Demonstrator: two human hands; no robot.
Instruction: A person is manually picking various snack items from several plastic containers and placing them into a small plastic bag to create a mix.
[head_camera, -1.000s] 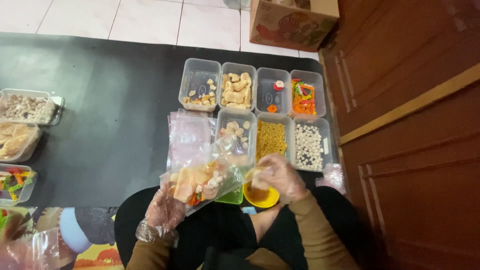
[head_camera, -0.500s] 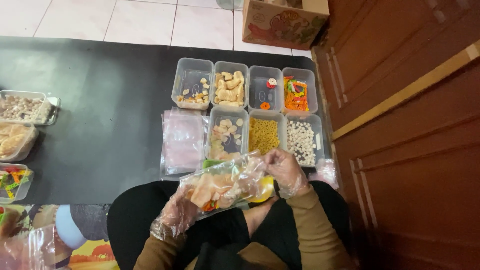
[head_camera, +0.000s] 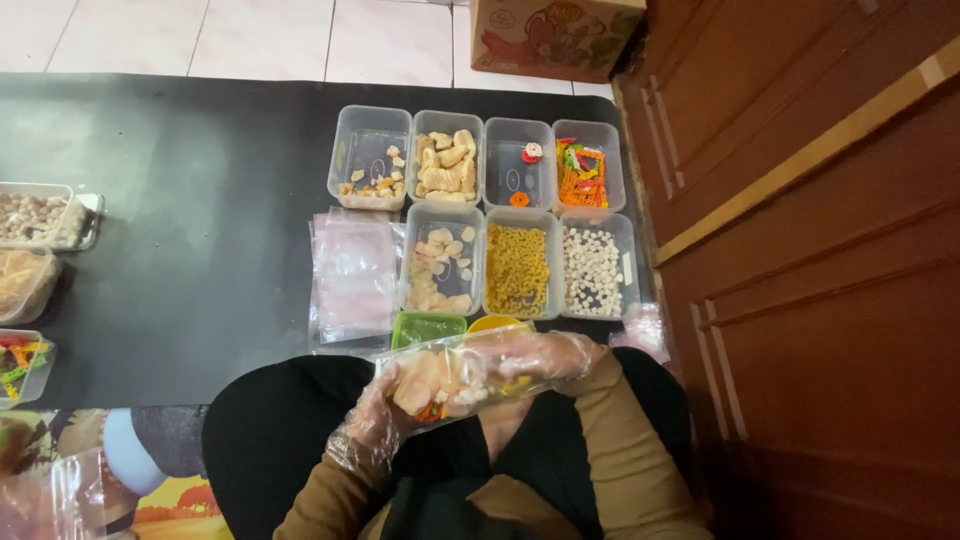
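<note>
Both hands wear thin clear plastic gloves. My left hand (head_camera: 375, 425) grips the left end of a clear plastic bag (head_camera: 455, 375) filled with pale crackers and small coloured snack pieces. My right hand (head_camera: 555, 355) holds the bag's right end, and the bag lies level across my lap. Just beyond the bag sit a small green cup (head_camera: 428, 326) and a yellow cup (head_camera: 497, 323), partly hidden behind it.
Several clear tubs of snacks stand in two rows on the black mat (head_camera: 200, 220): yellow macaroni (head_camera: 516, 268), white pellets (head_camera: 592, 272), orange pieces (head_camera: 580, 175). A stack of empty bags (head_camera: 350, 280) lies to their left. More tubs line the left edge (head_camera: 40, 215). A wooden door (head_camera: 820, 250) is on the right.
The bag has swung from tilted to level and come closer to my lap. My right hand left the yellow cup and took the bag's right end.
</note>
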